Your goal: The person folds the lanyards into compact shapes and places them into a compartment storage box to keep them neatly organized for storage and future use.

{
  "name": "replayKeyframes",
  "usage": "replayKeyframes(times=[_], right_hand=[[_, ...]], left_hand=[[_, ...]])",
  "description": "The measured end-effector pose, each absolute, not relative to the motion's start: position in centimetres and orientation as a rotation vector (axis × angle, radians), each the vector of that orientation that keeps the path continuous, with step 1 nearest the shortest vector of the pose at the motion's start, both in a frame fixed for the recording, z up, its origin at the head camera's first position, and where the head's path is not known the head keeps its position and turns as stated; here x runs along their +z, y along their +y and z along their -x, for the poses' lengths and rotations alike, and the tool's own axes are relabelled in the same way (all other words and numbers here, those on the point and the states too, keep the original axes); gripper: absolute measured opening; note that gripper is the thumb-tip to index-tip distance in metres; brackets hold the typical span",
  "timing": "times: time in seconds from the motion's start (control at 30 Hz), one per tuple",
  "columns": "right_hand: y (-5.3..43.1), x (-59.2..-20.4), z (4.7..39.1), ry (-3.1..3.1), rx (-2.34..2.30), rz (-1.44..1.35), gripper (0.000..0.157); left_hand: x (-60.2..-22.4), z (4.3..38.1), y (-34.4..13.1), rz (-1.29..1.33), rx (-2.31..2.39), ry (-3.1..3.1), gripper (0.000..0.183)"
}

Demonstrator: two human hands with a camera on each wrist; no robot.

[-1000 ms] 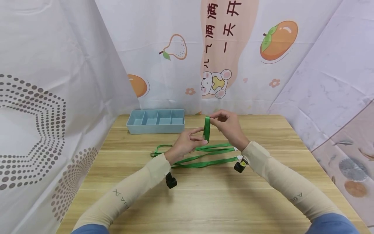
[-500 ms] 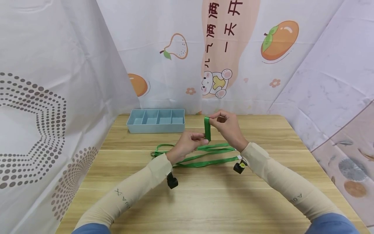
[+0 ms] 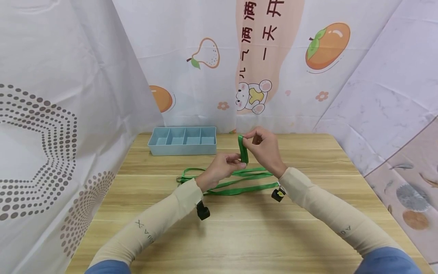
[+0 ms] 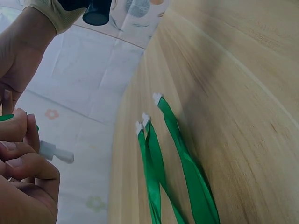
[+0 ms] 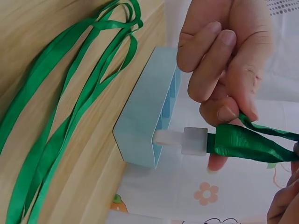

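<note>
A green lanyard [image 3: 243,149] is stretched upright in a short folded loop between my hands, above the table. My right hand [image 3: 265,149] pinches its top fold between thumb and fingertips. At the lower end my left hand [image 3: 220,168] pinches the strap. In the right wrist view a white plastic clip [image 5: 194,141] sticks out from the strap beside the left fingers [image 5: 227,112]. Below the hands, more green lanyards [image 3: 236,191] lie lengthwise on the wooden table [image 3: 239,236], their white clips [image 4: 158,99] at the right end. The left forearm and hand partly hide them.
A pale blue tray [image 3: 183,150] with several compartments stands at the back left of the table. Printed curtains [image 3: 171,45] hang close behind and at both sides. Black wrist cameras [image 3: 203,211] hang under each wrist.
The left fingers, spread a second ago, have closed in on the lanyard's lower end. The held loop now leans slightly, its top shifted a little left with the right hand.
</note>
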State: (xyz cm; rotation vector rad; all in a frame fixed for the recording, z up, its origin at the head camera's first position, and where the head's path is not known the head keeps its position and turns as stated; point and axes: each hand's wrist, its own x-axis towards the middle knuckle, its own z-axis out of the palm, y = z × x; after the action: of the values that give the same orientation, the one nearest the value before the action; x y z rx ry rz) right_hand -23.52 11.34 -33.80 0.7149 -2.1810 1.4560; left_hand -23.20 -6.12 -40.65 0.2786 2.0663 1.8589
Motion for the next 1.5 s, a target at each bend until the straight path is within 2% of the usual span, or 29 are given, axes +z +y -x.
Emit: replayKeyframes(times=[0.17, 0.27, 0.6, 0.83, 1.13, 1.4, 1.5], right_hand=[[11.0, -33.4, 22.9, -2.114, 1.361, -0.785, 0.004], [11.0, -33.4, 22.9, -2.101, 1.340, -0.795, 0.004], [11.2, -33.5, 22.9, -2.118, 1.378, -0.781, 0.004], [12.5, -35.1, 25.5, -2.206, 1.493, -0.668, 0.006], [14.5, -35.4, 27.1, -2.294, 1.999, -0.500, 0.028], [14.6, -35.5, 27.1, -2.315, 2.141, -0.397, 0.022], [14.6, -35.6, 27.2, -2.380, 2.292, -0.340, 0.027]], left_hand=[[-40.7, 23.2, -6.2, -0.265, 1.894, 2.000, 0.055], [-40.7, 23.2, -6.3, -0.277, 1.900, 2.003, 0.051], [-40.7, 22.9, -6.3, -0.296, 1.881, 2.064, 0.019], [-40.3, 22.8, -6.6, -0.297, 1.834, 2.152, 0.018], [-39.9, 22.6, -7.0, -0.378, 1.832, 2.185, 0.018], [-39.8, 22.4, -7.4, -0.335, 1.856, 2.155, 0.017], [-39.8, 22.4, -7.5, -0.326, 1.881, 2.163, 0.017]])
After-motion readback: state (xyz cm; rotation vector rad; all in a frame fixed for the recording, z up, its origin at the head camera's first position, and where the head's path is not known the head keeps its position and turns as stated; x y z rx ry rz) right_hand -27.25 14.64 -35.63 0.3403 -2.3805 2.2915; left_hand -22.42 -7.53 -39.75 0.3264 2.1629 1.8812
